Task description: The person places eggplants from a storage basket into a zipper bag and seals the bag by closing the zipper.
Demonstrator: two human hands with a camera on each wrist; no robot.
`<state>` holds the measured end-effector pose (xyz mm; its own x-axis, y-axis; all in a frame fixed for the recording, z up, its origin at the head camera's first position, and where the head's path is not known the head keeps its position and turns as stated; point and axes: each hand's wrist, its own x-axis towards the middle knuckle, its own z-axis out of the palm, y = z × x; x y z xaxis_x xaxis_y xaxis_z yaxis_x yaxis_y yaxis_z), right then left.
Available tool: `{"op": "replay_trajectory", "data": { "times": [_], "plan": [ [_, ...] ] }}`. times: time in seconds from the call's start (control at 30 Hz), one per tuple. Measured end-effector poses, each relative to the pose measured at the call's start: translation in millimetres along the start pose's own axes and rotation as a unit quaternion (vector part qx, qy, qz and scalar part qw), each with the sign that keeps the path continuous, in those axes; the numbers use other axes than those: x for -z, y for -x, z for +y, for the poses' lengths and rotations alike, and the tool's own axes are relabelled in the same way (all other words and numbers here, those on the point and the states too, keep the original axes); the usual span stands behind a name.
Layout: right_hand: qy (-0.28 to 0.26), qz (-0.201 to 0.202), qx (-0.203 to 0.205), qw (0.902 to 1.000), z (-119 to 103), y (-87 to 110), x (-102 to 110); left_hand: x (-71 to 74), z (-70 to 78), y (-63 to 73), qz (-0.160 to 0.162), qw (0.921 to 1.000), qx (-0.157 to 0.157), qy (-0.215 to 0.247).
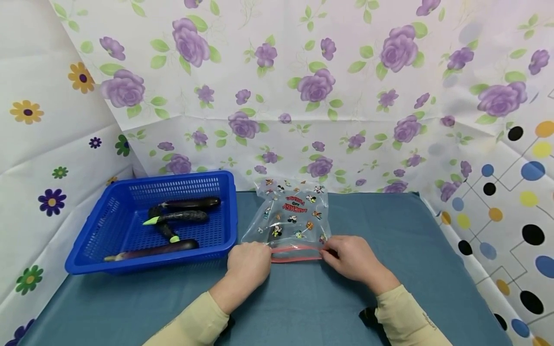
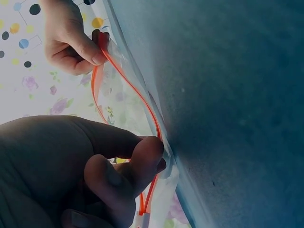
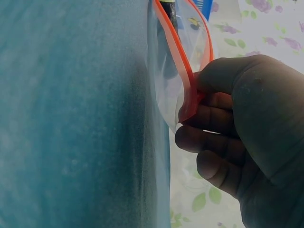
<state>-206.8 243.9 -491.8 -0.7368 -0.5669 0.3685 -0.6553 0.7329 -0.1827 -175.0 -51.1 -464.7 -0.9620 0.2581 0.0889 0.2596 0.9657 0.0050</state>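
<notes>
A clear zip bag [image 1: 289, 211] with cartoon prints lies on the table, its red-edged mouth [image 1: 296, 259] facing the person and parted. At the left end of that mouth, my left hand [image 1: 248, 263] pinches the edge between thumb and fingers; the left wrist view shows this hand [image 2: 109, 166] close up. My right hand [image 1: 352, 258] grips the opposite corner. In the right wrist view, the thumb and index finger of that hand [image 3: 228, 118] hold the orange-red strip [image 3: 183, 71]. A dark shape shows beyond the strip there; I cannot tell what it is.
Left of the bag stands a blue plastic basket [image 1: 229, 211] with several eggplants [image 1: 190, 203] in it. A blue-green cloth [image 1: 381, 216] covers the table. Flowered sheeting [image 1: 277, 96] hangs behind, and a dotted sheet [image 1: 519, 216] borders the right side.
</notes>
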Motion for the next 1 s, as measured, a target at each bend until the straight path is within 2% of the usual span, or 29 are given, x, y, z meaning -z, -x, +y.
{"op": "replay_trajectory", "data": {
  "times": [0.1,0.3,0.7,0.8,1.0],
  "plan": [
    [0.0,0.001,0.002,1.0,0.1,-0.5,-0.2,0.8,0.1,-0.7,-0.001,1.0,0.002,0.001],
    [0.002,0.009,0.009,0.9999,2.1,-1.4,0.4,-0.6,0.4,-0.7,0.017,0.9999,0.0,0.002],
    [0.0,0.004,0.004,1.0,1.4,-0.8,0.1,6.3,2.2,4.2,-0.008,0.9999,0.003,0.006],
    [-0.001,0.005,0.005,1.0,1.3,-0.4,0.2,9.8,3.1,8.1,0.004,0.9999,-0.012,0.011],
    [-0.001,-0.001,0.002,1.0,1.2,-0.2,0.0,18.8,4.9,14.9,0.058,0.9965,-0.053,0.027]
  ]
}}
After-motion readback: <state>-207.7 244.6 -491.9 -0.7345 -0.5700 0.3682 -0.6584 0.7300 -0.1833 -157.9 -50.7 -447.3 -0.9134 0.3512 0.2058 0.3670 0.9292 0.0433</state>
